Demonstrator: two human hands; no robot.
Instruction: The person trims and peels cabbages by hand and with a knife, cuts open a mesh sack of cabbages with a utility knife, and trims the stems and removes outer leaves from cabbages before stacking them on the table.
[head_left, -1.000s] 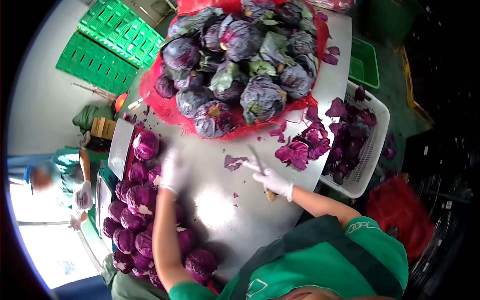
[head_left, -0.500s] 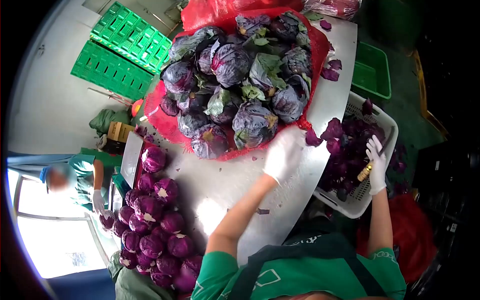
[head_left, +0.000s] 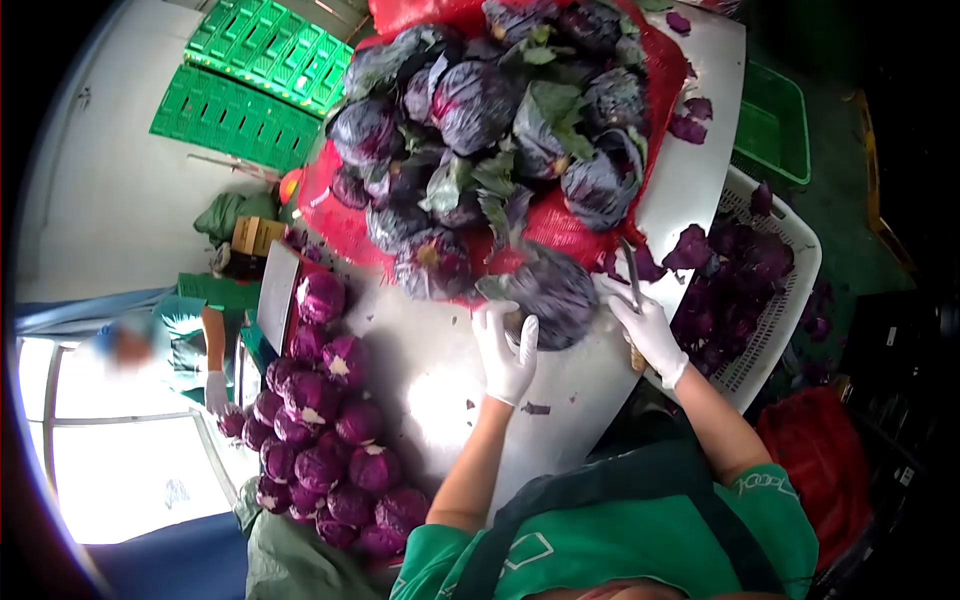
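Observation:
A red cabbage (head_left: 556, 298) with dark outer leaves, slightly blurred, lies at the near edge of the pile, on the metal table. At its left side is my left hand (head_left: 506, 352), white-gloved, with thumb and fingers apart; whether it touches the cabbage I cannot tell. On the other side my right hand (head_left: 650, 335), also gloved, is closed around a knife (head_left: 629, 268) whose blade points up and away from me. Behind the cabbage, several untrimmed red cabbages (head_left: 475, 105) are heaped on a red mesh sack (head_left: 568, 228).
Trimmed purple cabbages (head_left: 320, 467) are piled on the left. A white basket (head_left: 803, 235) holding loose leaves stands right of the metal table (head_left: 440, 375). Beyond are a green tub (head_left: 775, 125) and green crates (head_left: 240, 115). Another person (head_left: 185, 345) stands at far left, a gloved hand by the cabbages.
One cabbage has come out of the heap toward me. My right hand has moved left with the knife from over the basket to the cabbage; my left hand has drawn back nearer me.

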